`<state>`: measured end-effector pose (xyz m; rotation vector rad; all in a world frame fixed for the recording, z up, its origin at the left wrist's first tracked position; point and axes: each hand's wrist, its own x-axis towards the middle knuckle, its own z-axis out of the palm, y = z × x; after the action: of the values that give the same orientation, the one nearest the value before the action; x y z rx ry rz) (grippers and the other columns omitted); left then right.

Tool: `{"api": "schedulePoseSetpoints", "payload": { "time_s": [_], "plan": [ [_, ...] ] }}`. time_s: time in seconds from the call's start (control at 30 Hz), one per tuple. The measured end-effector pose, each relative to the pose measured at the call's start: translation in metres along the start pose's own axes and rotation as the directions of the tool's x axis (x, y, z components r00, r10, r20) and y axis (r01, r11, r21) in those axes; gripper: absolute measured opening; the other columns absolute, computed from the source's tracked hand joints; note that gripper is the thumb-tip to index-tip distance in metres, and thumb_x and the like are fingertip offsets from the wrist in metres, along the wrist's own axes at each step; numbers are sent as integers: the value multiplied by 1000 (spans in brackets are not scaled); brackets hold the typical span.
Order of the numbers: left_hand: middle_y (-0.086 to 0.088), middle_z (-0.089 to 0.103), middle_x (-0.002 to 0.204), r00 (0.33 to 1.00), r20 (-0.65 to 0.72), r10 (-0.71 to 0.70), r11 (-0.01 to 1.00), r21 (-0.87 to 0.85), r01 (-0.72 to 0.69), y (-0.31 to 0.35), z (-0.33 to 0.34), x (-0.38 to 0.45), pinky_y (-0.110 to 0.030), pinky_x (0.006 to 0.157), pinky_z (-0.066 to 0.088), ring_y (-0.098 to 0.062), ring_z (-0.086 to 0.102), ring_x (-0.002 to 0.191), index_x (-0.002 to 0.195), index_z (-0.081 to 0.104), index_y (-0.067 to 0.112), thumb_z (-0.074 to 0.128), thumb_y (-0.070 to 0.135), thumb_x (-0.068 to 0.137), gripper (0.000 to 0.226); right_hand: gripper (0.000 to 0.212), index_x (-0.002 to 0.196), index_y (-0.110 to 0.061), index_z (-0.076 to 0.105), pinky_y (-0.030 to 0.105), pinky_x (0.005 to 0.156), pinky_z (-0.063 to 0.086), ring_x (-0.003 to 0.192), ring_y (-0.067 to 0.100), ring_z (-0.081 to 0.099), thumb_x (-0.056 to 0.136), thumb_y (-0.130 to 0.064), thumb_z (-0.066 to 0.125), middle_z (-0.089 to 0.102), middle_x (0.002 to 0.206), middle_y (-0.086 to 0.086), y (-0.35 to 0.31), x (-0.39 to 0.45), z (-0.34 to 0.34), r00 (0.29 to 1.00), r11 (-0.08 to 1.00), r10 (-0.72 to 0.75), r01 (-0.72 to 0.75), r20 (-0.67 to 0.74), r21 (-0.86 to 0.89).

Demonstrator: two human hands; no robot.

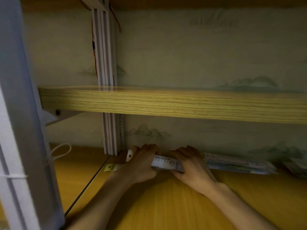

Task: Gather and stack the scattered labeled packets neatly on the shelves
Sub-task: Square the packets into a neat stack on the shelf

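A stack of white labeled packets (167,164) lies on the lower wooden shelf (166,205) close to the back wall. My left hand (142,165) grips its left end, fingers curled over the top. My right hand (191,165) grips the right end in the same way. A white tab with a hole (129,155) sticks out past my left fingers. To the right lies another flat pile of packets (237,163) along the wall. A small packet with a yellow label (111,167) lies just left of my left wrist.
The upper wooden shelf (166,103) spans the view above my hands. A white metal upright (108,80) with red wires stands at the back left, a grey frame post (25,113) with zip ties at the near left. More packets (297,166) lie blurred at the far right.
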<state>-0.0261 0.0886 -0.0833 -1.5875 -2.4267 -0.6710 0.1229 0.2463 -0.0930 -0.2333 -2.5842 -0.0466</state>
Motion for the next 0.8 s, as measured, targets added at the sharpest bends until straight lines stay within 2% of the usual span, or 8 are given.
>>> {"api": "schedulePoseSetpoints", "payload": {
  "time_s": [0.17, 0.23, 0.3, 0.4, 0.47, 0.6, 0.7, 0.8],
  "plan": [
    [11, 43, 107, 998, -51, 44, 999, 28, -42, 9, -8, -4, -29, 85, 28, -12, 41, 101, 114, 44, 33, 70, 31, 81, 43, 52, 135, -32, 54, 32, 98, 43, 118, 20, 56, 86, -38, 68, 60, 128, -5, -5, 0, 2, 1000, 1000, -13, 13, 9, -1],
    [12, 40, 116, 997, -73, 23, 999, 49, -19, 7, -16, -6, -31, 92, 28, -14, 35, 114, 125, 40, 32, 74, 36, 78, 59, 51, 142, -28, 47, 31, 104, 41, 128, 19, 49, 93, -33, 61, 52, 140, -4, -6, 2, 1, 999, 1000, 0, -1, 36, 29],
    [7, 37, 132, 992, -128, 0, 995, 97, 12, -3, -25, -8, -38, 107, 26, -18, 27, 129, 140, 32, 28, 77, 42, 74, 82, 51, 147, -26, 41, 30, 109, 37, 134, 19, 42, 99, -26, 55, 45, 146, -4, -2, 2, 1, 999, 999, 16, -17, 46, 38],
    [1, 41, 140, 972, -235, -28, 966, 244, 87, -19, -31, -14, -41, 111, 26, -24, 36, 134, 143, 30, 24, 77, 59, 67, 96, 50, 148, -22, 38, 31, 110, 38, 133, 20, 41, 101, -18, 51, 42, 146, -2, 6, 0, 2, 997, 997, 76, -77, 33, 23],
    [3, 43, 137, 975, -210, -71, 950, 285, 131, -20, -29, -23, -39, 109, 28, -22, 39, 132, 140, 33, 26, 72, 64, 71, 88, 51, 148, -21, 38, 32, 108, 41, 129, 20, 43, 100, -13, 50, 42, 143, -1, 9, -1, 0, 992, 992, 125, -125, 19, 16],
    [6, 40, 146, 969, 58, -239, 940, 263, 216, -24, -23, -34, -39, 113, 27, -19, 34, 138, 144, 40, 33, 58, 71, 82, 75, 53, 147, -18, 36, 32, 106, 43, 126, 21, 44, 97, -13, 54, 41, 140, 2, 12, -3, -5, 984, 984, 178, -178, 5, -11],
    [9, 47, 129, 952, 140, -273, 957, 145, 253, -31, -21, -36, -36, 104, 38, -14, 46, 122, 123, 57, 35, 60, 62, 87, 45, 54, 145, -17, 40, 32, 104, 45, 123, 21, 46, 94, -14, 60, 43, 138, 3, 14, -4, -6, 979, 978, 206, -206, -2, -23],
    [13, 48, 111, 948, 136, -287, 957, 72, 279, -33, -20, -32, -32, 94, 43, -8, 49, 104, 100, 59, 40, 69, 54, 84, 23, 51, 141, -17, 43, 33, 100, 47, 118, 22, 48, 93, -13, 61, 46, 132, 2, 14, -7, -6, 979, 978, 206, -206, -7, -16]
  ]
}}
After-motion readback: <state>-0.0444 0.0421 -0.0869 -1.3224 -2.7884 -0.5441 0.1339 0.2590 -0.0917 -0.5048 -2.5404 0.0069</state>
